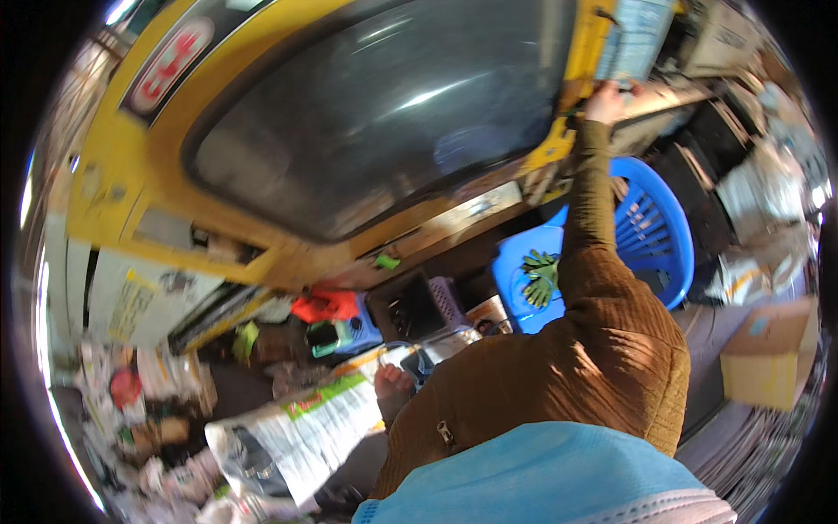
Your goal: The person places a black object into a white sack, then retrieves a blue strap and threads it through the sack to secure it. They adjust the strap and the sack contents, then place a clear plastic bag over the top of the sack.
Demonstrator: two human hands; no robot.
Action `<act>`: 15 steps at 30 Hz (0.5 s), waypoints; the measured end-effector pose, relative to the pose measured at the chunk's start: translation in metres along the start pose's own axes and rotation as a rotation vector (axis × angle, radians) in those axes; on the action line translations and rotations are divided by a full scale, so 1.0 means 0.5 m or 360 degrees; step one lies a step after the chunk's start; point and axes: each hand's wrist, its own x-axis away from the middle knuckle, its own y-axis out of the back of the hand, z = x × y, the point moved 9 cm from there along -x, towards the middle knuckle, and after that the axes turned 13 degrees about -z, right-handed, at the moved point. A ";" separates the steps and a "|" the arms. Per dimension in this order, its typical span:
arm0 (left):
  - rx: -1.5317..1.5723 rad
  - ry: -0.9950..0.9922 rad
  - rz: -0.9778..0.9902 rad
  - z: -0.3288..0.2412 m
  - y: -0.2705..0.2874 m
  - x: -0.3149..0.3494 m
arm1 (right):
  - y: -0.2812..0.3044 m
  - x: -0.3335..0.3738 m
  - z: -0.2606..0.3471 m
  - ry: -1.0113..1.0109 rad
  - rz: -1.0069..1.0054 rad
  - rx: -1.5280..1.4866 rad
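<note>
My right arm stretches up and forward. My right hand (pixel 606 105) is at the right edge of a yellow machine frame (pixel 572 65) with a large dark window (pixel 375 113). Its fingers look bent together beside a light blue sheet (pixel 635 39); blur hides what they grip, if anything. Low in front of my body, my left hand (pixel 393 382) is curled closed, with nothing visible in it. A small dark object (pixel 419 367) lies just beside that hand. Under my right arm stands a blue plastic chair (pixel 668 214), with green gloves (pixel 541 278) on its seat.
A large printed white sack (pixel 301 432) lies at lower left, near heaped plastic bags (pixel 166 375). Red cloth (pixel 325 306) and a purple basket (pixel 446 301) are below the machine. A cardboard box (pixel 768 354) and a filled clear bag (pixel 772 188) are on the right.
</note>
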 end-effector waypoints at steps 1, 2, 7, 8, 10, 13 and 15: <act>-0.0111 -0.0117 0.0013 -0.010 -0.071 -0.043 | -0.017 0.017 -0.014 -0.0234 0.0188 -0.0290; -0.0216 -0.0101 0.0094 -0.006 -0.151 -0.086 | -0.013 0.037 0.011 -0.0009 0.0259 -0.0170; -0.1249 -0.0060 0.0592 0.058 -0.517 -0.275 | -0.025 0.211 0.136 0.0927 0.0661 0.1243; -0.1357 -0.0134 0.0647 0.074 -0.573 -0.313 | 0.005 0.228 0.121 0.0233 0.0659 0.0792; -0.1542 -0.0495 0.0796 0.094 -0.682 -0.369 | 0.054 0.291 0.153 -0.0294 0.0452 0.0007; -0.1709 -0.1151 0.0773 0.092 -0.805 -0.405 | 0.055 0.385 0.206 -0.0337 0.0808 -0.0210; -0.1771 -0.1452 0.0803 0.094 -0.858 -0.400 | 0.063 0.448 0.241 -0.0269 0.0875 -0.0361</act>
